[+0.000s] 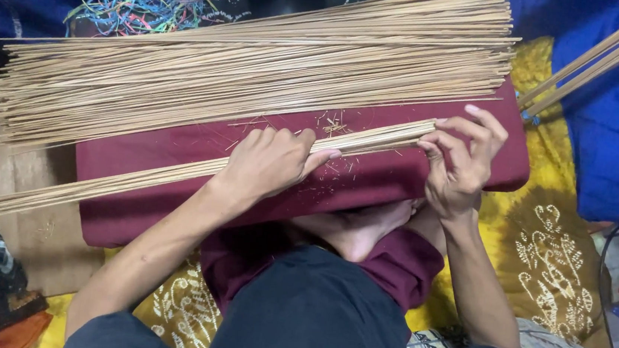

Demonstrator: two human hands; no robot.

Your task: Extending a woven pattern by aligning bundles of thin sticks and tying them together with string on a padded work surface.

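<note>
A home craft corner: floor seating on patterned cloths (549,255) beside heaped bamboo sticks (259,65).

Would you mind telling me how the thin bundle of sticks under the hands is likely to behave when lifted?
The thin bundle of sticks probably sags: long, slender. Unbound, it may splay unless left hand and right hand pinch it. Splinters on the maroon cushion suggest brittleness.

One camera on my head, looking steeply down into my lap.

It sits close above my work: my left hand (269,161) and right hand (461,163) fall mid-frame on the maroon cushion (398,185), my knees at the bottom edge, blue cloth (618,141) at the top. No second view overlaps it.
</note>
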